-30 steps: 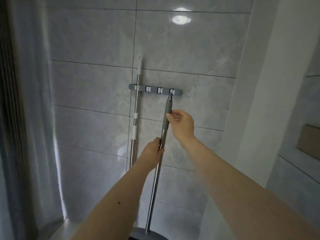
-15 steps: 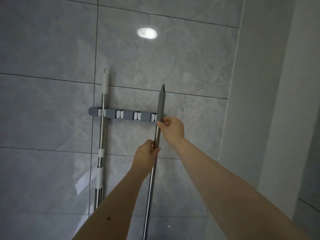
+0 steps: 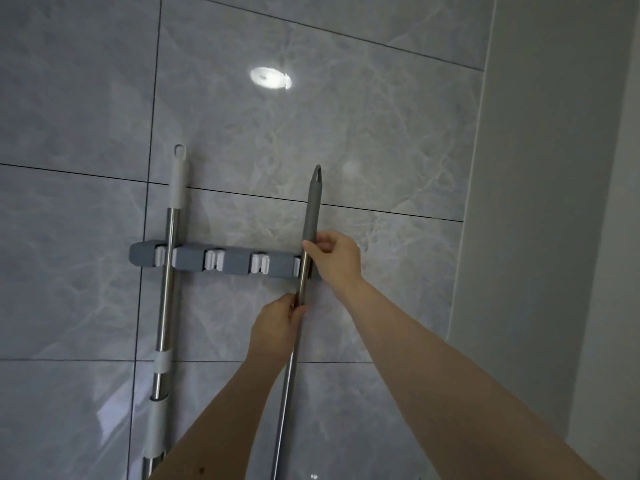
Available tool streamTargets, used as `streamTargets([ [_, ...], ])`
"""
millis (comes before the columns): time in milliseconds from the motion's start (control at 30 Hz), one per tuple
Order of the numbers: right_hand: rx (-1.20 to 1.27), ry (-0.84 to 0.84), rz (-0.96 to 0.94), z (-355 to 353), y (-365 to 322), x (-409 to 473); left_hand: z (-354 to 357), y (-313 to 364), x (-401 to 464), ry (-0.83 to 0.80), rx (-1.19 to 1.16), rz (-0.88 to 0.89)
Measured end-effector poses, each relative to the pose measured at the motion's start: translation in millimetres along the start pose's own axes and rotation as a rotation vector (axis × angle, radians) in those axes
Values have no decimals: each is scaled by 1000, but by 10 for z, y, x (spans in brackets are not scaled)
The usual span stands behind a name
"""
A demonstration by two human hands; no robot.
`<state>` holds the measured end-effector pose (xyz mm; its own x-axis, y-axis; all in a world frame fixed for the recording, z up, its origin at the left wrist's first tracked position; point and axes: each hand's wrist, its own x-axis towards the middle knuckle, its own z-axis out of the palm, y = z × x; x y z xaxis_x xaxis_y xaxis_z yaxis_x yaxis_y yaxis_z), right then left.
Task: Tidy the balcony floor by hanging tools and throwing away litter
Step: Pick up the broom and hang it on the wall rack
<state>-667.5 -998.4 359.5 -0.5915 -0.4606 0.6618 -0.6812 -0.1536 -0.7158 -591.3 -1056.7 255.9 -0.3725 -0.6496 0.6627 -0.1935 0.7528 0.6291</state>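
Both your hands grip one grey-capped pole (image 3: 309,223): your right hand (image 3: 335,255) at the wall rack (image 3: 235,263), your left hand (image 3: 277,329) just below. The rack shows four white clips. A second pole (image 3: 168,268) hangs leftmost.

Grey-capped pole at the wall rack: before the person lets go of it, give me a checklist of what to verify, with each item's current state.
1. Grey-capped pole lined up with the rightmost clip of the wall rack: ok.
2. Pole fully snapped into that clip: cannot tell, the right hand hides it.
3. Both hands gripping the pole: ok, the left hand holds below the rack, the right at rack level.
4. Neighbouring clips free: ok, the two middle ones are empty.
5. White-capped pole seated in the leftmost clip: ok.
6. Pole's lower end clear of the floor: cannot tell, out of view.
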Motion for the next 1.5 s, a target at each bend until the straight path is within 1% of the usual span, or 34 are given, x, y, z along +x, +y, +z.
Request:
streamTargets([
  [100, 20, 14, -7, 19, 41, -7, 34, 0, -2, 15, -16, 2],
  [200, -23, 48, 76, 54, 103, 42, 59, -2, 39, 28, -35, -49],
  [300, 12, 62, 146, 68, 167, 80, 61, -40, 80, 30, -18, -50],
  [400, 57, 47, 171, 56, 197, 112, 52, -58, 86, 14, 12, -34],
  [467, 67, 39, 185, 58, 183, 108, 46, -40, 75, 17, 21, -53],
  [600, 11, 51, 99, 89, 201, -53, 53, 34, 60, -12, 58, -187],
  [733, 23, -91, -29, -19, 263, -327, 113, 3, -141, -80, 53, -294],
  [800, 39, -119, -50, -121, 321, -459, 155, -49, -352, -113, 90, -326],
  [833, 58, -125, -20, -164, 351, -529, 157, -73, -462, -131, 116, -354],
  [900, 73, -169, 105, -241, 407, -673, 154, -124, -650, -179, 165, -406],
  [1000, 51, -316, 272, -429, 530, -1014, 124, -59, -1016, -263, 238, -435],
  [1100, 44, -366, 331, -564, 635, -1313, 130, 12, -1319, -337, 269, -447],
  [1167, 21, -406, 365, -701, 697, -1570, 136, 104, -1630, -354, 293, -479],
  [1267, -28, -525, 435, -946, 779, -2012, 133, 275, -2161, -392, 326, -532],
  [1333, -69, -609, 439, -1129, 819, -2322, 119, 413, -2536, -423, 352, -552],
  [1400, -91, -676, 442, -1342, 835, -2670, 115, 554, -2952, -422, 323, -578],
  [1500, -131, -748, 475, -1686, 885, -3185, 144, 731, -3583, -421, 274, -668],
])
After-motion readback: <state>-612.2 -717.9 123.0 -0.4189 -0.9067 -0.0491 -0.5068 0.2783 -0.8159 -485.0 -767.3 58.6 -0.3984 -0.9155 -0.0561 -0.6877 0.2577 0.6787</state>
